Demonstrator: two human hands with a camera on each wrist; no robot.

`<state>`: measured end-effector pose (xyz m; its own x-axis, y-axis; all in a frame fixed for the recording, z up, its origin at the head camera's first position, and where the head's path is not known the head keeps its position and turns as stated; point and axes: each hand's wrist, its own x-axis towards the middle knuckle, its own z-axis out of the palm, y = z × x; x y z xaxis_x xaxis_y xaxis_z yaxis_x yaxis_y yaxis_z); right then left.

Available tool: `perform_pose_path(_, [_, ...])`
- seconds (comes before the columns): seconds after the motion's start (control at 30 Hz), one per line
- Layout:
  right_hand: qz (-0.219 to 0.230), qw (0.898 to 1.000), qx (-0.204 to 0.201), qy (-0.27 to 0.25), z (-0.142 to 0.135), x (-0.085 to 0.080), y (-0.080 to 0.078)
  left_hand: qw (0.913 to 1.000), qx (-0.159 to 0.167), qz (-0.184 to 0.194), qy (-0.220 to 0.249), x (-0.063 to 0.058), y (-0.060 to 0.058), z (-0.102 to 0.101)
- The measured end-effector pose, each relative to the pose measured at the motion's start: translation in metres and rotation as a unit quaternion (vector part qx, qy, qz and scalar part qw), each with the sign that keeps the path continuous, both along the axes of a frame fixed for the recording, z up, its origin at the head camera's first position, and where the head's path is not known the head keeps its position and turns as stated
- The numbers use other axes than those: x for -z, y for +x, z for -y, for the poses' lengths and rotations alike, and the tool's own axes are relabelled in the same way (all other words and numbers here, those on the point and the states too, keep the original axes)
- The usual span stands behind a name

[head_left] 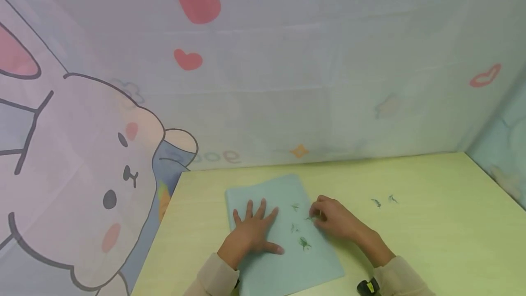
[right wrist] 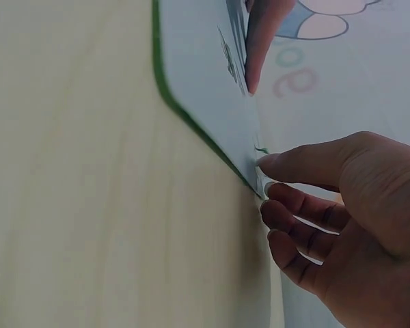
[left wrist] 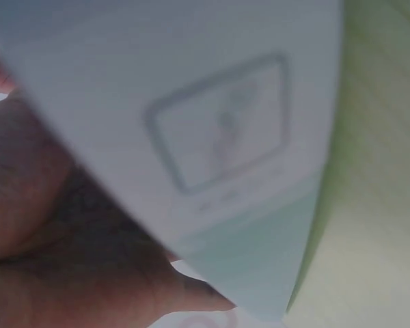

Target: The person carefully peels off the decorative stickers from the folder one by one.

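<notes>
A pale blue booklet-like sheet (head_left: pixel 283 268) lies on the table. My left hand (head_left: pixel 255 232) rests on it with fingers spread, and it shows blurred in the left wrist view. Small green sprigs lie on the sheet: a bushy one (head_left: pixel 304 243), a thin one (head_left: pixel 295 207) and a faint one (head_left: pixel 294 228). At the sheet's right edge my right hand (head_left: pixel 334 217) pinches another small green sprig (head_left: pixel 309 218) between thumb and fingertips. That sprig's tip (right wrist: pixel 262 149) shows by the thumb in the right wrist view; the rest is hidden.
Two more dark sprigs lie on the yellowish table (head_left: pixel 444 223) to the right, one curved sprig (head_left: pixel 376 203) beside a thinner sprig (head_left: pixel 392 198). A printed curtain (head_left: pixel 287 81) with hearts and a cartoon rabbit hangs behind and at the left.
</notes>
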<state>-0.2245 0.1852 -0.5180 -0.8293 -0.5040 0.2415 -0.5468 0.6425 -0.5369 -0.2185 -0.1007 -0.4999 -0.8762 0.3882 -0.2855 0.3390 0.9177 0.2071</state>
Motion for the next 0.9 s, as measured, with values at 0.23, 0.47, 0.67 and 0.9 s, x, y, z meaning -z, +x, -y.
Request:
perform_pose_path(0.23, [0.024, 0.999, -0.005, -0.034, 0.002, -0.005, 0.003, 0.9999, 0.003, -0.013, -0.007, 0.015, -0.007, 0.002])
perform_pose_path(0.47, [0.027, 0.998, 0.008, -0.048, 0.000, -0.005, 0.002, 0.9999, 0.002, -0.008, -0.009, 0.001, 0.001, -0.002])
perform_pose_path(0.67, [0.025, 0.998, -0.002, -0.055, -0.004, -0.005, 0.001, 0.9998, -0.003, -0.006, -0.016, -0.020, 0.011, -0.006])
perform_pose_path(0.9, [0.005, 0.998, -0.004, -0.069, -0.030, -0.012, -0.004, 0.9999, -0.001, -0.008, -0.011, -0.021, 0.012, -0.006])
